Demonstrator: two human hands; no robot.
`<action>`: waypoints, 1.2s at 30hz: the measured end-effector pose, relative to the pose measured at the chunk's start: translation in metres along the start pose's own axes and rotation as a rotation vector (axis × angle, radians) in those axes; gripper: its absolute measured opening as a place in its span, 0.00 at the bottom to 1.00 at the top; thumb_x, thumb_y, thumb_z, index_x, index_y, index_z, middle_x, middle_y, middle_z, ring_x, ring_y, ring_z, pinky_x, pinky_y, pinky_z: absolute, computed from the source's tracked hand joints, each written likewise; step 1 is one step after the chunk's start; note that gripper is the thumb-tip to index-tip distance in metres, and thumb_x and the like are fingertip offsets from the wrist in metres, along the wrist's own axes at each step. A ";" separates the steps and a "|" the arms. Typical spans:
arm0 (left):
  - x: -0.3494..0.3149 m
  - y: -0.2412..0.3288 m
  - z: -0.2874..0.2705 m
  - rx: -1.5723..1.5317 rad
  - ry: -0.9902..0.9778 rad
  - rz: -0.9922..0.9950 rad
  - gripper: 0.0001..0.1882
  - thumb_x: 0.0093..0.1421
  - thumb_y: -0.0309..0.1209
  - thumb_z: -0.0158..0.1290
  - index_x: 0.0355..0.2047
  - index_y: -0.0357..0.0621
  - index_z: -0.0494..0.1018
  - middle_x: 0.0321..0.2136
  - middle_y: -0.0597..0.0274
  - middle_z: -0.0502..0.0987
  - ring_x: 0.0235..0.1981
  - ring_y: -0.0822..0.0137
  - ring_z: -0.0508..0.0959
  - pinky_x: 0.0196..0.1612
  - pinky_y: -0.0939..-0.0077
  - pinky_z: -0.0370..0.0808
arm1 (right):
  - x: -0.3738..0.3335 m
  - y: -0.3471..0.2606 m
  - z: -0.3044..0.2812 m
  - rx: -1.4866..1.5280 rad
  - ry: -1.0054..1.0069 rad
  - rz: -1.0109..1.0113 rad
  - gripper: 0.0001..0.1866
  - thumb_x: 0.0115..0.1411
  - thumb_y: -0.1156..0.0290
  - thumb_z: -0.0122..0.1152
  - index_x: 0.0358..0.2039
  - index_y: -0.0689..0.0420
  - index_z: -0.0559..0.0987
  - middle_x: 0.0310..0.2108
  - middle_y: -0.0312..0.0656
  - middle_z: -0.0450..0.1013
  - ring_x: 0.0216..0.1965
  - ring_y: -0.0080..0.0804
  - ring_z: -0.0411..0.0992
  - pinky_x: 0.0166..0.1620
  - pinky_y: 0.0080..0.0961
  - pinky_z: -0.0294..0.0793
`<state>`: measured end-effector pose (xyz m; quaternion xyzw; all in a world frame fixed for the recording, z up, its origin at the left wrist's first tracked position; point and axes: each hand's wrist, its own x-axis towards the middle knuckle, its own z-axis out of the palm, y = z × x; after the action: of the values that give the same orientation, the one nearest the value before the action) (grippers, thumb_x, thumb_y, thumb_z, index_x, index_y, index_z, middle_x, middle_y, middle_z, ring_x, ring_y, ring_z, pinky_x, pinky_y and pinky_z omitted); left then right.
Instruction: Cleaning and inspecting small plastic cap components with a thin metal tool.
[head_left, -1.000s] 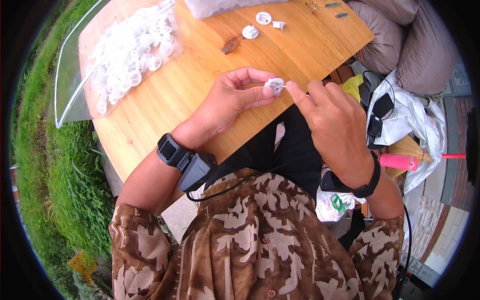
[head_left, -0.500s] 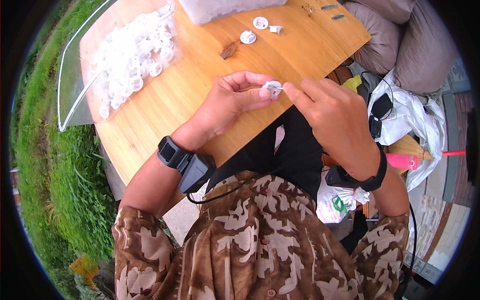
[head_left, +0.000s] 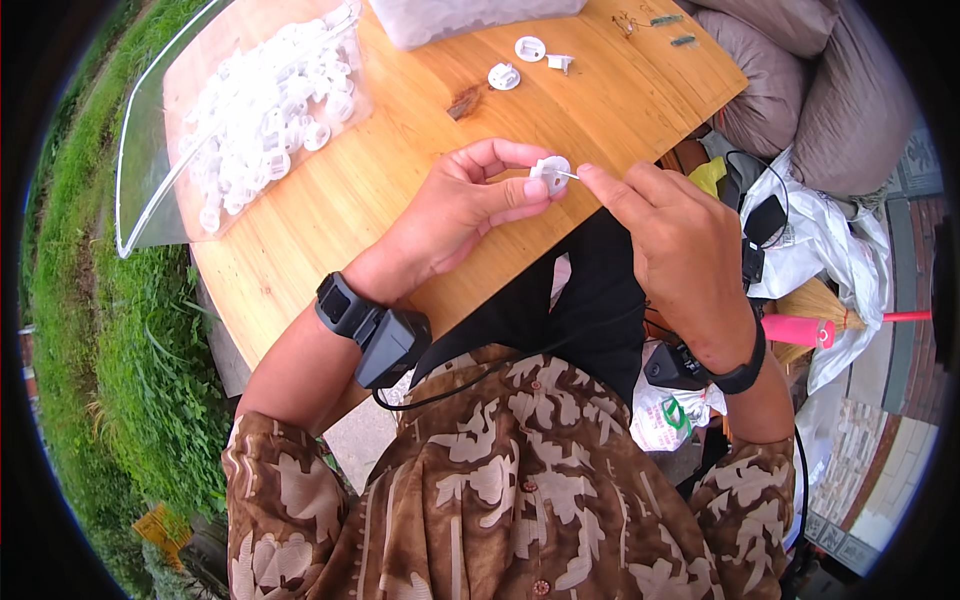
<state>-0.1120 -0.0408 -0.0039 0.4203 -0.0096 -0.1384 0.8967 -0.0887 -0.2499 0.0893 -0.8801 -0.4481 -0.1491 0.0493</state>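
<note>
- left hand [head_left: 452,207] clamped on white plastic disc [head_left: 553,168];
- right hand [head_left: 680,225] pinching thin rod [head_left: 569,175] against it;
- best keep disc steady, rod straight, fingertips clear

Bright, soft daylight covers the table [head_left: 640,110] — the white caps [head_left: 285,110] at upper left wash out into glare. The trousers [head_left: 590,300] sink into dark shade. Fine detail on the disc [head_left: 551,172] is soft; toward the black fisheye rim, tiles [head_left: 890,470] bend — grass [head_left: 150,380] smears.
</note>
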 end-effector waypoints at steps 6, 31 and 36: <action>0.000 -0.002 0.001 0.064 0.018 0.018 0.15 0.58 0.23 0.58 0.45 0.39 0.73 0.45 0.60 0.76 0.46 0.69 0.77 0.52 0.76 0.76 | 0.002 -0.003 0.003 -0.055 0.034 -0.038 0.17 0.49 0.74 0.56 0.42 0.57 0.79 0.25 0.35 0.68 0.28 0.30 0.72 0.28 0.27 0.72; -0.001 0.005 0.001 0.135 0.037 0.056 0.16 0.59 0.24 0.56 0.48 0.40 0.70 0.46 0.60 0.76 0.48 0.66 0.77 0.53 0.74 0.75 | -0.005 0.007 0.012 0.092 0.153 0.050 0.20 0.48 0.80 0.54 0.43 0.54 0.80 0.23 0.39 0.66 0.27 0.37 0.70 0.29 0.33 0.69; -0.001 0.006 0.004 0.135 0.051 0.072 0.17 0.58 0.22 0.57 0.49 0.40 0.70 0.46 0.59 0.76 0.48 0.66 0.77 0.52 0.74 0.76 | -0.004 0.005 0.011 0.092 0.153 0.024 0.18 0.49 0.78 0.55 0.42 0.55 0.80 0.24 0.38 0.67 0.28 0.36 0.71 0.29 0.31 0.70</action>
<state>-0.1122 -0.0396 0.0031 0.4827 -0.0112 -0.0946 0.8706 -0.0847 -0.2534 0.0781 -0.8681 -0.4390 -0.1946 0.1255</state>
